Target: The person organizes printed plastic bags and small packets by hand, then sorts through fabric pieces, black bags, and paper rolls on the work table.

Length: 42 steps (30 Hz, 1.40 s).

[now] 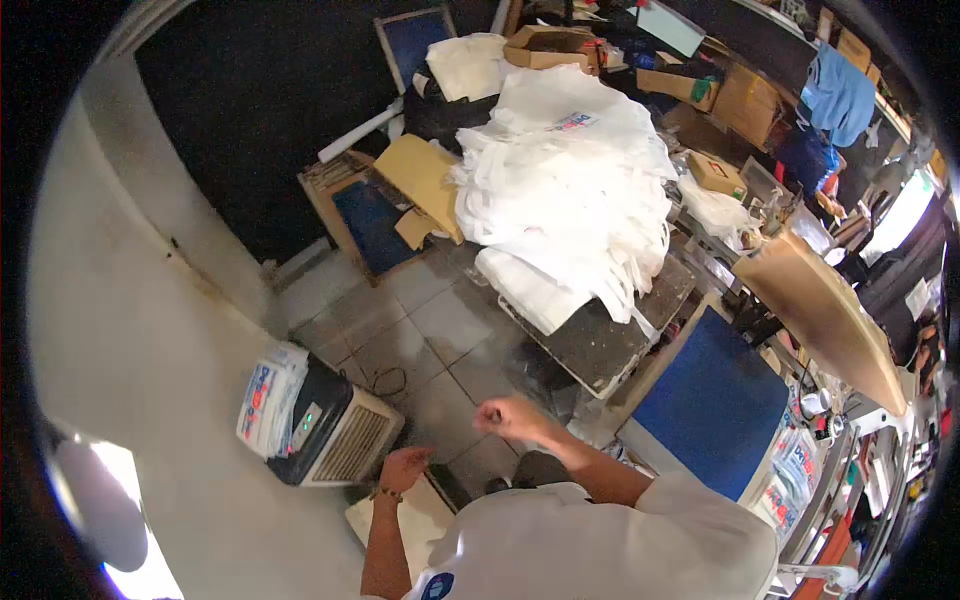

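My left hand (405, 468), with a bracelet at its wrist, hangs in the air beside the black-and-white appliance (350, 430). Its fingers reach out to the right, apart, and nothing shows in them. To the right, my right hand (507, 416) is held over the tiled floor (430, 360). Its fingers curl in toward the thumb with a small dark gap between, and no object shows there. On the appliance lies a stack of printed white bags (270, 405). Farther ahead, a large heap of white bags (570, 170) covers most of a dark worktable (600, 350).
A blue printing board (710, 400) stands on the right, below a tilted tan panel (825, 315). More printed bags (790, 480) lie beyond it. Cardboard boxes (745, 105) crowd the back. Framed screens (375, 225) lean by the dark wall. A pale wall (150, 300) borders the left.
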Motion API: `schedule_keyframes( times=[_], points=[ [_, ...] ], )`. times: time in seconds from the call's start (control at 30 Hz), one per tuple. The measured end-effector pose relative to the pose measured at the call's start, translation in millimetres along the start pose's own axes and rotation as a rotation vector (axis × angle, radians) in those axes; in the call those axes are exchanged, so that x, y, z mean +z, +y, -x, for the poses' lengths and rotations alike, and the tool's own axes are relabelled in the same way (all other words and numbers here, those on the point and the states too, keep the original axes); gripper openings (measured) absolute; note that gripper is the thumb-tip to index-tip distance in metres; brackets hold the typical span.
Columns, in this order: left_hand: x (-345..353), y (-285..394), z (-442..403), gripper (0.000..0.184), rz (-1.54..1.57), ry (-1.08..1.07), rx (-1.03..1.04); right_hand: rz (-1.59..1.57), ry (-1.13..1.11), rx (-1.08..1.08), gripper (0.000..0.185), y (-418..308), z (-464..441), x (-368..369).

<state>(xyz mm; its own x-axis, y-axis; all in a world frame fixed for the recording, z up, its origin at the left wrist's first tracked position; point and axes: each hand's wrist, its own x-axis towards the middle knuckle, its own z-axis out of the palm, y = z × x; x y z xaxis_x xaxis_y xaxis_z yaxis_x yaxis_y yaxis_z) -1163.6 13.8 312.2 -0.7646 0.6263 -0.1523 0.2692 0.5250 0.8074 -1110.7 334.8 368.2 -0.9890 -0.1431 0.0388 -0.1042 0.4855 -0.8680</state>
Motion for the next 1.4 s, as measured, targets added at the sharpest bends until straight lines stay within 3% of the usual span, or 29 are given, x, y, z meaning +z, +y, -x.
schedule_keyframes(
  times=[0.03, 0.1, 0.17, 0.23, 0.27, 0.33, 0.37, 0.5, 0.57, 0.7, 0.8, 0.9, 1.0, 1.13, 1.17, 1.2, 1.3, 1.4],
  points=[
    [-14, 23, -14, 0.023, -0.003, -0.013, 0.011, 0.030, 0.051, -0.019, 0.031, 5, -23, -14],
    [-35, 69, -45, 0.027, 0.131, -0.084, -0.372, 0.031, 0.158, -0.010, 0.026, 5, -68, -51],
    [-39, 58, -85, 0.029, 0.119, -0.083, -0.299, -0.091, 0.224, 0.108, 0.023, -31, -101, -107],
    [-49, 51, -128, 0.030, 0.103, -0.078, -0.218, -0.002, 0.497, -0.181, 0.023, -3, -144, -137],
    [-58, 49, -154, 0.031, 0.076, -0.098, -0.169, 0.000, 0.518, -0.186, 0.023, -7, -160, -157],
    [-75, 49, -202, 0.031, 0.031, -0.129, -0.112, -0.170, 0.585, 0.009, 0.023, -20, -182, -197],
    [-85, 50, -230, 0.032, -0.061, -0.140, -0.075, -0.172, 0.608, -0.001, 0.023, -21, -200, -217],
    [-132, 73, -325, 0.032, -0.113, -0.266, -0.054, -0.066, 0.846, -0.136, 0.021, -26, -256, -273],
    [-157, 102, -373, 0.032, -0.053, -0.233, -0.057, 0.255, 0.938, -0.326, 0.021, -25, -274, -301],
    [-198, 148, -484, 0.033, 0.316, -0.177, 0.025, 0.562, 1.005, -0.175, 0.026, -29, -290, -339],
    [-216, 191, -583, 0.024, 0.411, -0.172, 0.230, 0.729, 1.051, -0.045, 0.043, -13, -307, -344],
    [-231, 245, -698, 0.031, 0.561, -0.268, 0.334, 0.798, 0.948, 0.208, 0.067, 16, -308, -338],
    [-237, 311, -805, 0.047, 0.752, -0.321, 0.399, 0.748, 0.904, 0.309, 0.066, 16, -311, -335],
    [-228, 358, -970, 0.055, 1.075, -0.451, 0.390, 0.642, 0.928, 0.369, 0.062, 11, -312, -335],
    [-228, 388, -979, 0.058, 1.091, -0.367, 0.257, 0.664, 0.960, 0.404, 0.062, 9, -315, -340],
    [-214, 383, -1055, 0.064, 1.006, -0.431, 0.302, 0.629, 1.005, 0.402, 0.058, 6, -317, -340],
    [-202, 428, -1093, 0.051, 1.064, -0.257, 0.024, 0.585, 1.110, 0.458, 0.052, -2, -325, -340],
    [-199, 440, -1129, 0.042, 0.985, -0.490, 0.142, 0.591, 1.165, 0.495, 0.048, -5, -336, -338]
  ],
)
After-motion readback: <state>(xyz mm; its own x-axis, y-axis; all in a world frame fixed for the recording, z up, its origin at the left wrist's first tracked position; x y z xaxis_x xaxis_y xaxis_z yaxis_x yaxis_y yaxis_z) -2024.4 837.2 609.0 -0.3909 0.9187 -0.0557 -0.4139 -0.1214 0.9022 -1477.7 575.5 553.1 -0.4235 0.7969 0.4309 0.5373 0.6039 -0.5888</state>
